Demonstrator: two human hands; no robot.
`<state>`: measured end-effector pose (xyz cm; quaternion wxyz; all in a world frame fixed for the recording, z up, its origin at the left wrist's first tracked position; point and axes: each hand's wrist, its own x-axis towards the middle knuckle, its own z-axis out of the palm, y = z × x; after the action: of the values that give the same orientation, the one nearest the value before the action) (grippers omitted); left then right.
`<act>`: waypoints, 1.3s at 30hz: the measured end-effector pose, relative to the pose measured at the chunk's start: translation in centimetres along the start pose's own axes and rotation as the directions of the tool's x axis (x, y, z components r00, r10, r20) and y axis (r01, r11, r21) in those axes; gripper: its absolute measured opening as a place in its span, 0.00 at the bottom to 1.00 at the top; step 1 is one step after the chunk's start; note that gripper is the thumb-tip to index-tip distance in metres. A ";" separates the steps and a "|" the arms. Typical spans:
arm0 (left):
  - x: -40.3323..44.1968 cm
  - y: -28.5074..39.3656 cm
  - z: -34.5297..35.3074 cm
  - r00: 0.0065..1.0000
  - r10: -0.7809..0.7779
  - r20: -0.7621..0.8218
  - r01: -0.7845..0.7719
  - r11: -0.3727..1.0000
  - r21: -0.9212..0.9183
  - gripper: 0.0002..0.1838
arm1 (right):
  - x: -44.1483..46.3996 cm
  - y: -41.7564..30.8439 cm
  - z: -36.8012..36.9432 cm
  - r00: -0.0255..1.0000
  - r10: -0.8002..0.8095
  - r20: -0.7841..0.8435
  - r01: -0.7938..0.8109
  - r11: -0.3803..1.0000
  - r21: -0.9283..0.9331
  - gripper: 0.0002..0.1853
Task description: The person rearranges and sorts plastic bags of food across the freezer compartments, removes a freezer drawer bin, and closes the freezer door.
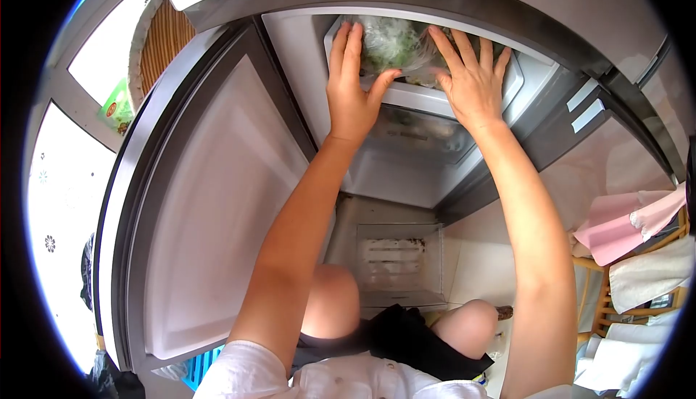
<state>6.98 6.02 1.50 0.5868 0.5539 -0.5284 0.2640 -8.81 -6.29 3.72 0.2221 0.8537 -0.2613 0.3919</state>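
Both hands reach into an upper drawer [417,98] of an open fridge compartment. My left hand [354,84] rests at the drawer's left side, thumb and fingers apart, beside a clear plastic bag with something green in it [391,45]. My right hand [470,73] has its fingers spread over the bags at the drawer's right side. Neither hand is closed round anything. Below, a second drawer with a see-through front [417,136] is in place. What lies under the fingers is partly hidden.
The open fridge door [225,203] stands at the left. An empty clear bin [399,261] with dark specks sits on the floor between the knees. At the right are a wooden rack [602,305], a pink cloth [616,225] and white cloths [645,276].
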 end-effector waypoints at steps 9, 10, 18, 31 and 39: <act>0.2 0.5 0.4 1.000 -0.002 0.026 0.006 0.992 -0.126 0.45 | 0.8 0.6 1.5 0.998 0.054 0.034 -0.052 0.996 -0.066 0.35; 0.0 0.7 0.6 0.999 -0.038 0.012 0.039 0.988 -0.152 0.44 | 0.6 0.8 1.2 0.998 0.045 0.041 -0.043 0.997 -0.057 0.35; -0.5 2.4 1.9 0.993 -0.105 -0.052 0.101 0.991 -0.085 0.44 | 1.4 1.3 0.9 0.991 0.048 0.121 -0.041 0.997 -0.060 0.36; -0.4 1.9 -1.6 0.960 -0.271 0.065 0.269 0.841 -0.470 0.53 | 0.8 -2.8 -2.1 0.939 -0.332 -0.085 0.332 0.943 -0.024 0.39; -3.3 0.6 0.4 0.975 -0.214 -0.056 0.220 0.961 0.166 0.29 | 1.0 -2.6 -1.3 0.919 -0.347 -0.187 0.348 0.937 -0.030 0.34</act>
<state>5.33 6.70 -1.34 0.5722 0.6518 -0.4288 0.2527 -7.33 -3.78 4.79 0.3102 0.8458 -0.0825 0.4262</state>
